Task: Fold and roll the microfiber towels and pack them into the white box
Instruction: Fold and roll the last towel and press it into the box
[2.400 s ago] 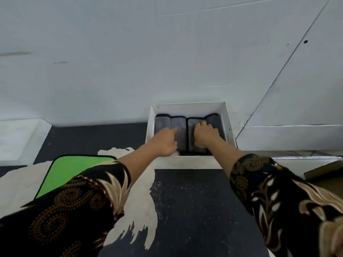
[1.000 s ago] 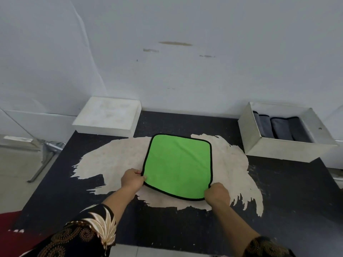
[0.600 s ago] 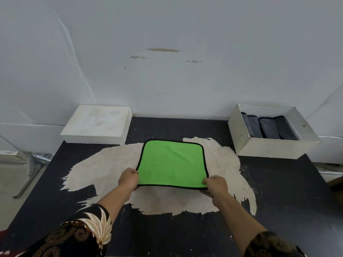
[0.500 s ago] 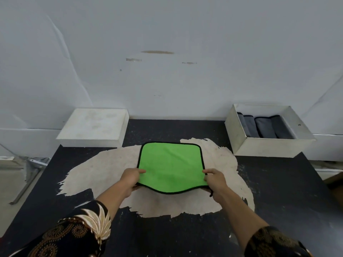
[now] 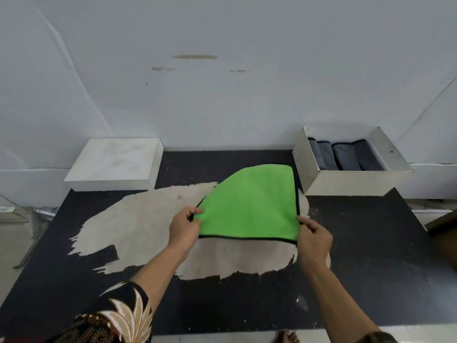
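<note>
A green microfiber towel [image 5: 252, 204] with black edging is lifted off the dark table, its far part draping toward the white box. My left hand [image 5: 184, 226] pinches its near left corner, and my right hand [image 5: 314, 240] pinches its near right corner. The near edge is stretched straight between both hands. The white box [image 5: 346, 180] stands open at the back right against the wall, with several rolled grey towels [image 5: 345, 155] lying side by side inside.
The dark table [image 5: 371, 268] has a large worn beige patch [image 5: 138, 226] in its middle. A closed white box lid or block [image 5: 113, 164] sits at the back left. A white wall rises right behind the table. A bare foot shows below the front edge.
My hands left the grey rolls in the box and took the green towel's near corners. They have now lifted the towel and shifted it to the right, toward the box.
</note>
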Demonstrator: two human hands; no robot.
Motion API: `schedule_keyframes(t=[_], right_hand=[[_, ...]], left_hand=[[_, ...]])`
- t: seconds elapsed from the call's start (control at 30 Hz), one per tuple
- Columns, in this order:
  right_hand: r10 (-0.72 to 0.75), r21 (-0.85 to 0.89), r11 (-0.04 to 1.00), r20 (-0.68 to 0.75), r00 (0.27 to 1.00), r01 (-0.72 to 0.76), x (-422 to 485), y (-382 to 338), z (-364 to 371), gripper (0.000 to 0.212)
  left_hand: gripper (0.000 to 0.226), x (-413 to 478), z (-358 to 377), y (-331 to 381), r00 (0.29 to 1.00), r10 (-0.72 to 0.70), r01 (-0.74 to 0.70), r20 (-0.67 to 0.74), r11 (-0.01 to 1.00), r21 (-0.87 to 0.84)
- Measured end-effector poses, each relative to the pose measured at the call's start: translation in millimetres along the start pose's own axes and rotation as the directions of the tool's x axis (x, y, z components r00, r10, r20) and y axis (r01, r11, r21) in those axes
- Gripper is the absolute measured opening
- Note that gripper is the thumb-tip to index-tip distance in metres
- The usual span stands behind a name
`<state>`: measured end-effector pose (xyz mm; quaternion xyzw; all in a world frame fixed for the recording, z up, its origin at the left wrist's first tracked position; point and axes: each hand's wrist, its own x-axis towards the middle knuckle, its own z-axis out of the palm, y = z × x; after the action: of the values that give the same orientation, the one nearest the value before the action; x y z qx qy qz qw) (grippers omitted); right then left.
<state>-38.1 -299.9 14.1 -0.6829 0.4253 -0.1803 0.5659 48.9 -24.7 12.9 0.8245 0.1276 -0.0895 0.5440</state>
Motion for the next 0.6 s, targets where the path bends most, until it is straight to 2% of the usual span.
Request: schedule_keyframes(t=[0.07, 0.13, 0.27, 0.33, 0.4, 0.43, 0.5, 0.53, 0.6], right_hand=[[0.051, -0.282, 0.959, 0.114, 0.992, -0.017, -3, 32, -4, 0.030], [0.108, -0.476, 0.879, 0.221, 0.969, 0.011, -2, 55, -5, 0.034], [0.095, -0.637, 0.764, 0.266, 0.959, 0.101, -2, 68, -14, 0.035], [0.032, -0.710, 0.676, 0.296, 0.955, 0.198, -7, 71, -21, 0.031], [-0.164, -0.793, 0.442, 0.389, 0.906, 0.420, -15, 78, -25, 0.025], [-0.264, -0.779, 0.315, 0.476, 0.839, 0.541, -19, 83, -26, 0.027], [-0.338, -0.659, 0.154, 0.665, 0.666, 0.736, -31, 92, -25, 0.037], [-0.334, -0.599, 0.108, 0.730, 0.597, 0.793, -34, 97, -24, 0.040], [-0.309, -0.557, 0.070, 0.777, 0.549, 0.828, -38, 104, -24, 0.038]], left_hand=[[0.041, -12, 6, -36, 0.987, -0.134, 0.121, 0.084, 0.983, 0.137], [0.047, -22, 10, -61, 0.963, -0.233, 0.202, 0.137, 0.957, 0.208], [0.045, -36, 12, -73, 0.963, -0.224, 0.175, 0.151, 0.943, 0.283], [0.045, -40, 9, -78, 0.978, -0.146, 0.061, 0.152, 0.887, 0.458], [0.049, -47, 4, -83, 0.985, 0.022, -0.133, 0.173, 0.739, 0.661], [0.053, -51, 2, -85, 0.963, 0.136, -0.263, 0.231, 0.647, 0.716], [0.063, -58, 0, -89, 0.851, 0.271, -0.525, 0.450, 0.467, 0.711], [0.062, -61, -1, -91, 0.784, 0.284, -0.620, 0.552, 0.387, 0.682], [0.053, -61, -1, -95, 0.706, 0.292, -0.708, 0.645, 0.291, 0.644]])
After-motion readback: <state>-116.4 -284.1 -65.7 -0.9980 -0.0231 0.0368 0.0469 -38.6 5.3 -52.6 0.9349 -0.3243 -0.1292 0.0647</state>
